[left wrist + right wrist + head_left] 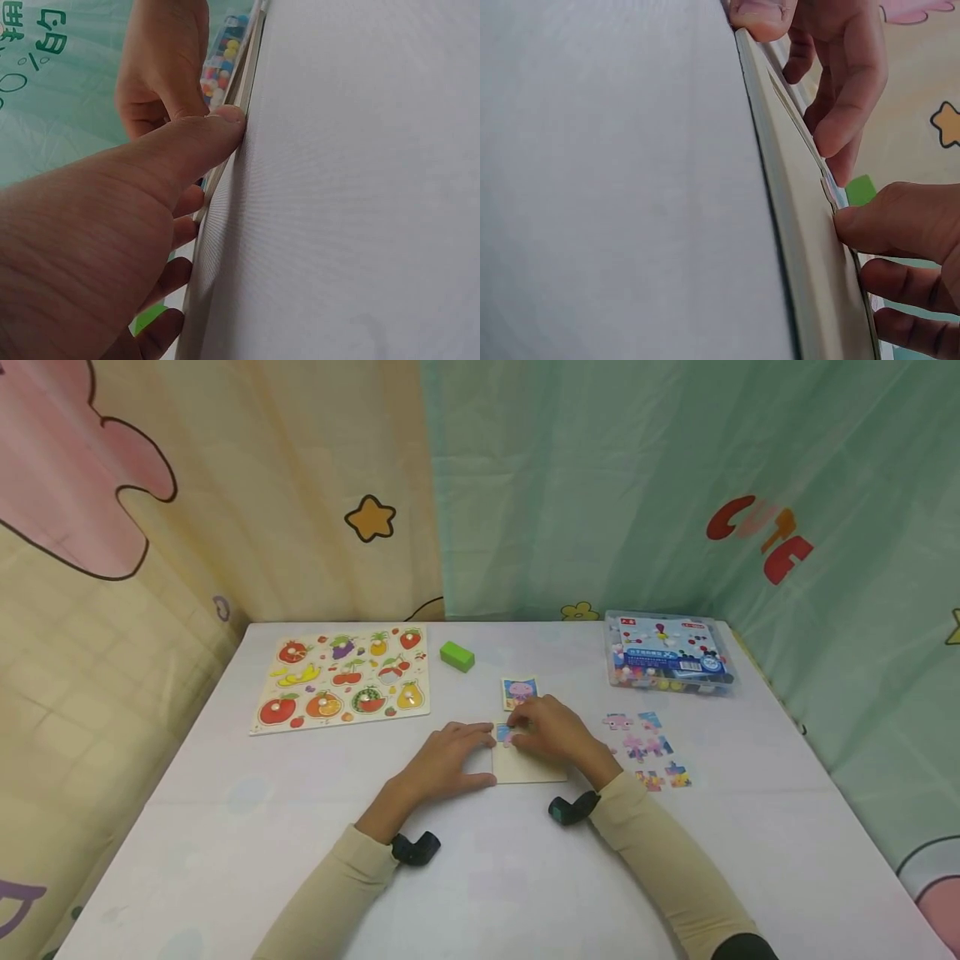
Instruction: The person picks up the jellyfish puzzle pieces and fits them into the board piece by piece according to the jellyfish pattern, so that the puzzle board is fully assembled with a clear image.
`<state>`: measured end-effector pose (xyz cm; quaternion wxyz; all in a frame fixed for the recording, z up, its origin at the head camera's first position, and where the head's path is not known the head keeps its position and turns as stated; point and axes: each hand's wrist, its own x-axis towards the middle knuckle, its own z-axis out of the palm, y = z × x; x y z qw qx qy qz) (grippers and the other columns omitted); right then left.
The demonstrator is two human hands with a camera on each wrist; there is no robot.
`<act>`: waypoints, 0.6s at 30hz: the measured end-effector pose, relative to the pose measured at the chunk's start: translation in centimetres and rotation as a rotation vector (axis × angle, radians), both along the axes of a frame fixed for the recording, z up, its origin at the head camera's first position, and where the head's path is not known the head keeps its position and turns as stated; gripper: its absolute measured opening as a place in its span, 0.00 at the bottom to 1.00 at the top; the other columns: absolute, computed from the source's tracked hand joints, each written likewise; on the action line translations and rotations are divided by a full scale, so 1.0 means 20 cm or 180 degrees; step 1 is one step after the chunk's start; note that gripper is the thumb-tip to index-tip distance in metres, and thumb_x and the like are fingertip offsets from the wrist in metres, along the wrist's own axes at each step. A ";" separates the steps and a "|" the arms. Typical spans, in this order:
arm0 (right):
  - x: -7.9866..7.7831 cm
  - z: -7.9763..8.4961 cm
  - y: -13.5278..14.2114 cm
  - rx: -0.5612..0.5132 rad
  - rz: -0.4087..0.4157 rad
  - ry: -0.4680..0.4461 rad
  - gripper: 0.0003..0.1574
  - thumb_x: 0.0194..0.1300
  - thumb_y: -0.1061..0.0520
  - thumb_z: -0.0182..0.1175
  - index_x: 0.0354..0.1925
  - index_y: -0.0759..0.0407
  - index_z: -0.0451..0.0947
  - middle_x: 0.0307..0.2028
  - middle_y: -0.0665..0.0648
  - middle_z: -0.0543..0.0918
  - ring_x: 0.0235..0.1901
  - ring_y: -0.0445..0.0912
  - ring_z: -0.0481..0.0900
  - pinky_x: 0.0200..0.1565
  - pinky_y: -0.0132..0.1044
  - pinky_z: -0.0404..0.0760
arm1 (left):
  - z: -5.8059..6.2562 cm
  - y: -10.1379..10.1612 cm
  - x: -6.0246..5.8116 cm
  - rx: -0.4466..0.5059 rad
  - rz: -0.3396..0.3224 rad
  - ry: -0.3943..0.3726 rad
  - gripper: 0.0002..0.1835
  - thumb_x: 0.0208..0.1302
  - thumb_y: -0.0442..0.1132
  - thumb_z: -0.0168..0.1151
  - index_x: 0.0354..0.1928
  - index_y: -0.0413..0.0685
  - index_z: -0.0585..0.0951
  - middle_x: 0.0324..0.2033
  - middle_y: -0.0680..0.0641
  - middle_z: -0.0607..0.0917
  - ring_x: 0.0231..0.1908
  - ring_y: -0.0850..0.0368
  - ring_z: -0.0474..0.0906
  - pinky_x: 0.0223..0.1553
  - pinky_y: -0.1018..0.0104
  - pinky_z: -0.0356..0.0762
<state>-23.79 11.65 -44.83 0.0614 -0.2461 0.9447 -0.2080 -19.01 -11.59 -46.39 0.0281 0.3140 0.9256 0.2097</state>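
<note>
A small pale wooden puzzle board lies flat in front of me. My left hand rests at its left side, thumb at the near corner and fingertips along the edge. In the right wrist view that thumb sits right at the board's corner. My right hand is over the board's far part, its thumb and fingers pinching a blue and pink puzzle piece at the far left corner. Just beyond the board is a small picture card with a pink figure, partly covered by the right hand.
Several loose puzzle pieces lie to the right, some partly behind the right forearm. A fruit puzzle board is at the back left, with a green block beside it. A clear box of colored beads stands at the back right.
</note>
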 end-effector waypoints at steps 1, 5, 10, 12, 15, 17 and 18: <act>0.00 0.00 0.00 -0.0012 -0.0021 -0.0005 0.17 0.64 0.51 0.71 0.50 0.53 0.86 0.48 0.52 0.84 0.50 0.50 0.75 0.57 0.48 0.74 | 0.00 0.00 0.00 0.0009 0.0002 -0.0003 0.29 0.62 0.58 0.71 0.61 0.53 0.80 0.69 0.50 0.73 0.65 0.49 0.68 0.61 0.47 0.68; 0.01 0.00 0.00 -0.0027 -0.0044 0.0013 0.17 0.64 0.51 0.71 0.50 0.54 0.85 0.46 0.51 0.84 0.49 0.49 0.76 0.56 0.48 0.75 | 0.00 0.00 0.00 0.0006 -0.0008 -0.0001 0.29 0.62 0.58 0.71 0.61 0.53 0.80 0.69 0.50 0.73 0.65 0.49 0.68 0.60 0.47 0.68; 0.01 0.00 -0.01 -0.0021 -0.0037 0.0048 0.16 0.64 0.52 0.71 0.49 0.54 0.85 0.45 0.51 0.83 0.48 0.49 0.76 0.54 0.48 0.76 | 0.00 -0.01 0.00 0.0002 -0.0035 0.0002 0.29 0.62 0.58 0.71 0.61 0.53 0.79 0.70 0.49 0.72 0.65 0.48 0.68 0.60 0.47 0.68; 0.01 0.00 -0.01 -0.0019 -0.0030 0.0063 0.16 0.63 0.52 0.71 0.49 0.54 0.86 0.44 0.51 0.83 0.48 0.49 0.76 0.54 0.47 0.76 | 0.00 -0.01 -0.01 0.0018 -0.0041 -0.0001 0.29 0.62 0.57 0.71 0.61 0.53 0.79 0.70 0.49 0.72 0.65 0.48 0.68 0.60 0.46 0.68; 0.01 0.00 -0.01 -0.0023 -0.0025 0.0085 0.16 0.63 0.53 0.71 0.49 0.54 0.86 0.44 0.51 0.84 0.47 0.49 0.76 0.54 0.47 0.76 | -0.01 -0.01 -0.01 0.0025 -0.0042 -0.0004 0.29 0.62 0.57 0.71 0.61 0.53 0.79 0.70 0.49 0.72 0.65 0.48 0.68 0.60 0.46 0.68; 0.01 0.00 -0.01 -0.0029 -0.0023 0.0085 0.16 0.63 0.52 0.71 0.50 0.54 0.86 0.44 0.51 0.83 0.47 0.49 0.76 0.54 0.47 0.75 | -0.01 -0.01 -0.01 0.0019 -0.0038 -0.0005 0.29 0.62 0.57 0.71 0.62 0.53 0.79 0.70 0.49 0.72 0.65 0.49 0.68 0.60 0.47 0.68; 0.01 0.00 -0.01 -0.0036 -0.0025 0.0083 0.17 0.64 0.52 0.70 0.50 0.54 0.86 0.44 0.51 0.83 0.47 0.49 0.76 0.54 0.47 0.75 | -0.01 -0.01 -0.01 0.0017 -0.0038 -0.0004 0.29 0.62 0.57 0.71 0.62 0.53 0.79 0.70 0.50 0.72 0.65 0.49 0.68 0.60 0.47 0.68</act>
